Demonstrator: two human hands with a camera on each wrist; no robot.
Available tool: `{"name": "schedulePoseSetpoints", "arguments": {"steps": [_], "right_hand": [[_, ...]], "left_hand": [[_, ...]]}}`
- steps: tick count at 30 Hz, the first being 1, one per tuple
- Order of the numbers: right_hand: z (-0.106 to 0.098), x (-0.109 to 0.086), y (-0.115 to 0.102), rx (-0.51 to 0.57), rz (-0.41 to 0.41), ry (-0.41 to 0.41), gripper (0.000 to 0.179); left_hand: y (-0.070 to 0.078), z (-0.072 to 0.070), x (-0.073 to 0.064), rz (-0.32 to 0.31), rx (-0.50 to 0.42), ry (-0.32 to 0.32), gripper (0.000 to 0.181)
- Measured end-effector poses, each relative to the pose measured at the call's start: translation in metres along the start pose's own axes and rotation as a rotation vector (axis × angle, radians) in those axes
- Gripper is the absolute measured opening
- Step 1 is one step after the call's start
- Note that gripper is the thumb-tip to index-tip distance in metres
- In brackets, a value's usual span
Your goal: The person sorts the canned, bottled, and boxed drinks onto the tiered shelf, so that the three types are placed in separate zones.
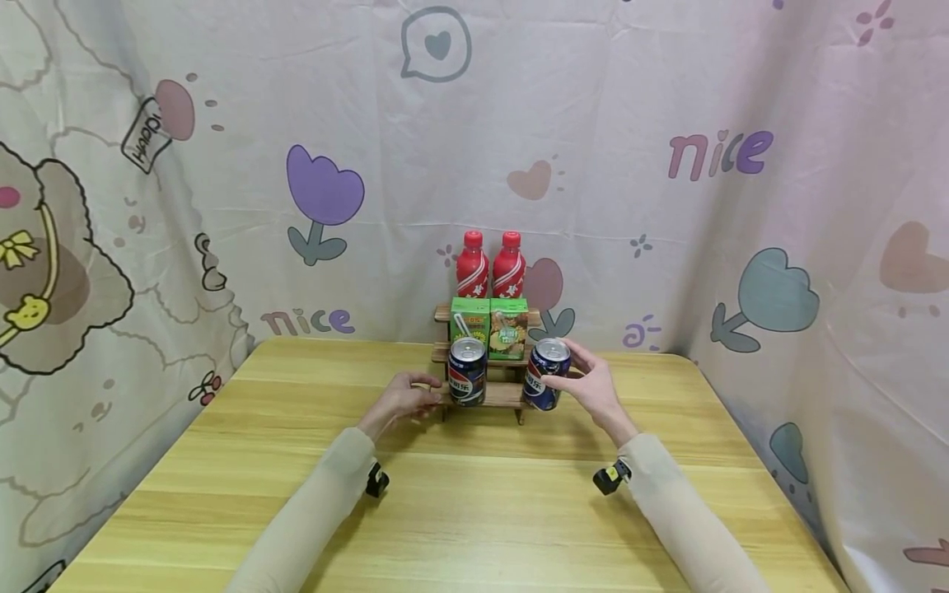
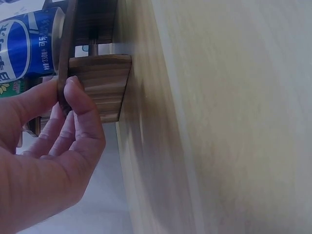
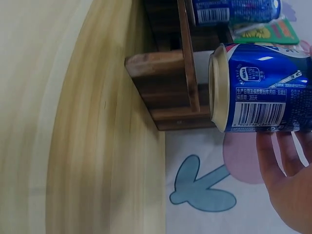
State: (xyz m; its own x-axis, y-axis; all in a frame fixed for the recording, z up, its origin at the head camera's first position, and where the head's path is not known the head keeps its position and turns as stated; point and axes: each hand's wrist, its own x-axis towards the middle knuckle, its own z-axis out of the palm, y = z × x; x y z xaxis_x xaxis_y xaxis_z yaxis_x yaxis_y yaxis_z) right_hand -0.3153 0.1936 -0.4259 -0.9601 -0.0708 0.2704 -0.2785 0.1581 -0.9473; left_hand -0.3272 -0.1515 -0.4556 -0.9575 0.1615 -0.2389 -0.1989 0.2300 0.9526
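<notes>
A small tiered wooden rack (image 1: 504, 396) stands on the table. One blue soda can (image 1: 467, 379) is upright on its lowest step, toward the left. My left hand (image 1: 403, 401) pinches the left end of that step between thumb and forefinger, as the left wrist view shows at the board's edge (image 2: 64, 73). By the step's right end, my right hand (image 1: 596, 391) grips a second blue soda can (image 3: 263, 87) around its side. In the head view this can leans slightly, and in the right wrist view its base appears a little apart from the board.
Two green drink cartons (image 1: 508, 329) stand side by side on the middle step. Behind them, two red bottles (image 1: 472, 265) occupy the top step. A printed curtain (image 1: 445, 148) hangs behind the wooden table (image 1: 482, 511) and along both sides.
</notes>
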Motion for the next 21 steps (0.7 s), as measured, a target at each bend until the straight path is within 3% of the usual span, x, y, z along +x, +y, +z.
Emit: {"name": "schedulePoseSetpoints", "arguments": {"steps": [14, 21], "right_hand": [[0.019, 0.001, -0.008, 0.038, 0.002, -0.066, 0.079], [0.029, -0.009, -0.032, 0.034, -0.018, -0.094, 0.078]], "left_hand": [[0.001, 0.000, -0.001, 0.005, 0.008, 0.002, 0.034], [0.000, 0.000, -0.001, 0.006, 0.007, 0.004, 0.034]]}}
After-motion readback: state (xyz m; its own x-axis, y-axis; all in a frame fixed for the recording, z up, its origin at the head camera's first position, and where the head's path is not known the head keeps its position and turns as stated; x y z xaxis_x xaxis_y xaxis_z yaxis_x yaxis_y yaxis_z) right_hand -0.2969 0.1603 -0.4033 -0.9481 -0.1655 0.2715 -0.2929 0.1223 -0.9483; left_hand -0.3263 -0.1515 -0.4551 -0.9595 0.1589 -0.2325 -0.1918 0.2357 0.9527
